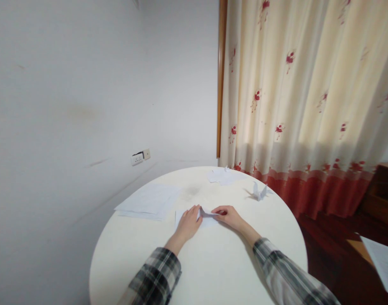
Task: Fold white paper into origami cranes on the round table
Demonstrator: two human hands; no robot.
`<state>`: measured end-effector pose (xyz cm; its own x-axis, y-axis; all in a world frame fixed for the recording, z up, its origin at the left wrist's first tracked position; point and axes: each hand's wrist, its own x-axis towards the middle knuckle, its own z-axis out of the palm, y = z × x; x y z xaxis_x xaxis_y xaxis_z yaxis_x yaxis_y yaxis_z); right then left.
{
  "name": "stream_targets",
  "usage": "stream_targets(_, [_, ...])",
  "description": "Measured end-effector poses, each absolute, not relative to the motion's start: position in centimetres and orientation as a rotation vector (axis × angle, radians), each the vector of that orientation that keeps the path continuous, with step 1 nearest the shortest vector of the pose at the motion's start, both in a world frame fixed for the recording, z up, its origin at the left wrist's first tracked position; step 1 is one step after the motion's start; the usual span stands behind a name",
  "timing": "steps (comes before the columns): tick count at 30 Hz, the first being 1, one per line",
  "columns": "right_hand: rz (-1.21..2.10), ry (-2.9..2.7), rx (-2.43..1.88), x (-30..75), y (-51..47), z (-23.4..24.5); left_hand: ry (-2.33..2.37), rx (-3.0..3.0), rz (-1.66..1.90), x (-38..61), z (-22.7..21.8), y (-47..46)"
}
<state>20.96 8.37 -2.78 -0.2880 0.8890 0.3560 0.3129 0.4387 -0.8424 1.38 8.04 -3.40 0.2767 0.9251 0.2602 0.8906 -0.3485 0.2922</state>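
Note:
A white sheet of paper [208,220] lies partly folded on the round white table [213,262], with a raised flap between my hands. My left hand [188,223] is on its left part, fingers and thumb closing on the fold. On the other side, my right hand [229,216] pinches the right edge of the flap between thumb and fingers. Part of the paper is hidden under both hands. To the right and farther back stands a folded paper crane [260,192].
A stack of white paper sheets [146,200] lies at the table's left. Several loose paper pieces [221,176] are near the far edge. A wall with a socket [137,159] is on the left; a flowered curtain [292,106] hangs behind the right side.

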Motion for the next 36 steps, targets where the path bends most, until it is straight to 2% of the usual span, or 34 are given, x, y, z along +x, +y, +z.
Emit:
stream_targets(6, [0.722,-1.931,-0.954,21.03,8.41,-3.0,1.703,2.466,0.612,1.3,-3.18,7.84])
stream_targets(13, [0.726,-1.971,-0.918,21.12,8.77,-3.4,1.742,2.522,0.449,1.32,-2.88,7.64])
stream_targets(27, [0.77,-1.948,-0.966,20.81,8.25,-2.77,1.768,2.553,0.429,1.36,-3.29,7.82])
stream_targets(36, [0.616,-1.94,-1.08,21.02,8.98,-3.6,1.757,2.547,0.421,1.35,-3.33,7.98])
